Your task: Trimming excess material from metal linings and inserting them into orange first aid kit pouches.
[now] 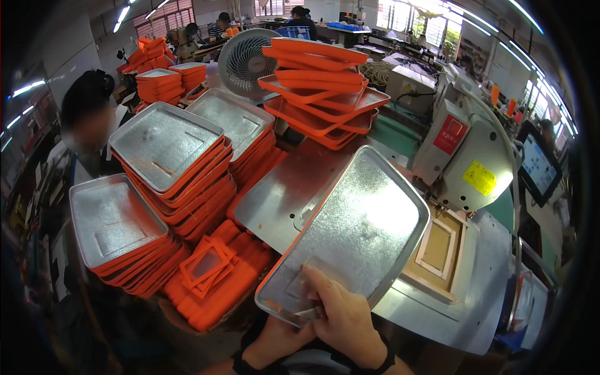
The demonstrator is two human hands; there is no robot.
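Note:
A large rectangular panel point(350, 219) with a shiny silvery face, a raised rim and an orange underside lies tilted in front of me. My left hand point(278, 340) is closed at its near edge, mostly below the panel. Over the near left corner, my right hand point(344, 319) has its index finger laid on a small rectangular patch of the face. Its other fingers are curled beside a thin pale sliver point(306, 314), too small to name. The two hands touch near the panel's edge.
Stacks of similar panels point(169, 144) stand at the left, with small orange frames point(209, 265) nearby. Another orange pile point(322, 94) rises beyond. At right are a sewing machine point(478, 159), a wooden frame point(437, 253) and a screen point(539, 162). A person point(87, 119) is at far left; a fan point(247, 62) stands behind.

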